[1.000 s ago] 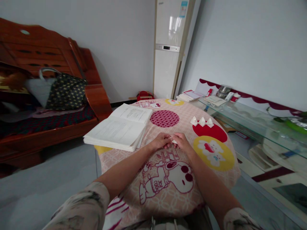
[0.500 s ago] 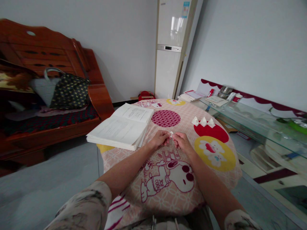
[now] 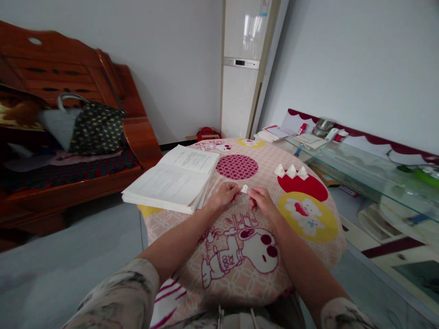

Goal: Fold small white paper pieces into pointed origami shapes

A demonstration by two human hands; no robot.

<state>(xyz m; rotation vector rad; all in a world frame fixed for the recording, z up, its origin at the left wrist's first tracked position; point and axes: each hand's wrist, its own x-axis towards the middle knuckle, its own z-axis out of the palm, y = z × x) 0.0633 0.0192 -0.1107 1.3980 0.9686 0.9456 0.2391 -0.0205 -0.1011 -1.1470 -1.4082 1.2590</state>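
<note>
A small piece of folded white paper [image 3: 244,188] with some dark print is held above the table, between my two hands. My left hand [image 3: 227,193] pinches its left side, fingers curled. On the other side my right hand [image 3: 260,200] grips it between thumb and fingers. To the right, three folded white paper shapes [image 3: 291,171] with pointed tops stand in a row, partly over a red patch on the cloth. An open stack of printed sheets or a thick book [image 3: 168,180] lies left of my hands.
A round table with a patterned pink cloth [image 3: 226,281] is in front of me. A glass-topped cabinet [image 3: 363,171] runs along its right side, with papers [image 3: 272,134] and a metal container on it. A wooden bench [image 3: 140,141] with bags stands at left; a tall white appliance [image 3: 240,96] is behind.
The fingers have shifted slightly apart, so more of the folded paper and its print shows. The whole view has tilted a little; the paper shapes and the open sheets stay put.
</note>
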